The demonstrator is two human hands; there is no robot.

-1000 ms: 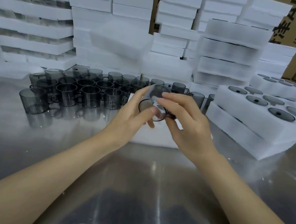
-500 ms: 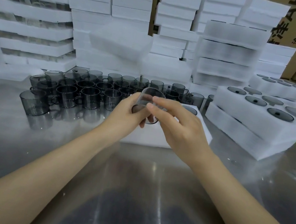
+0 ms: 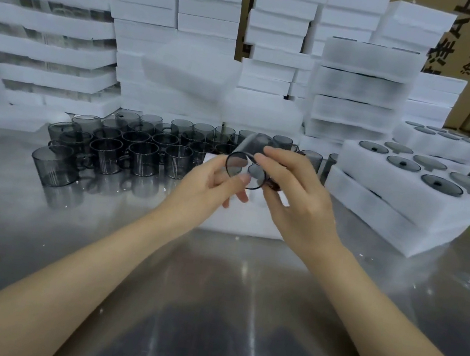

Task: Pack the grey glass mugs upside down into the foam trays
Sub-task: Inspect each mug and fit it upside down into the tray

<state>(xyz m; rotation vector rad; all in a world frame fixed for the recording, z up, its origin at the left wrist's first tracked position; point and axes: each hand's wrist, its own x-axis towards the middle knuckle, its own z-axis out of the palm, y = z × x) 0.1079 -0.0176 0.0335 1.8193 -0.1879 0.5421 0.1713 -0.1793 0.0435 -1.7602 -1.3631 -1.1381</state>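
Right hand (image 3: pixel 297 203) grips mug (image 3: pixel 237 163), left hand (image 3: pixel 208 186) pinches its near end; we read its axis tilted, end toward us, tray (image 3: pixel 247 226) just beneath both hands.

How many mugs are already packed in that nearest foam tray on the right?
6. Near row of the foam tray: mugs. Far row. None appears hidden.
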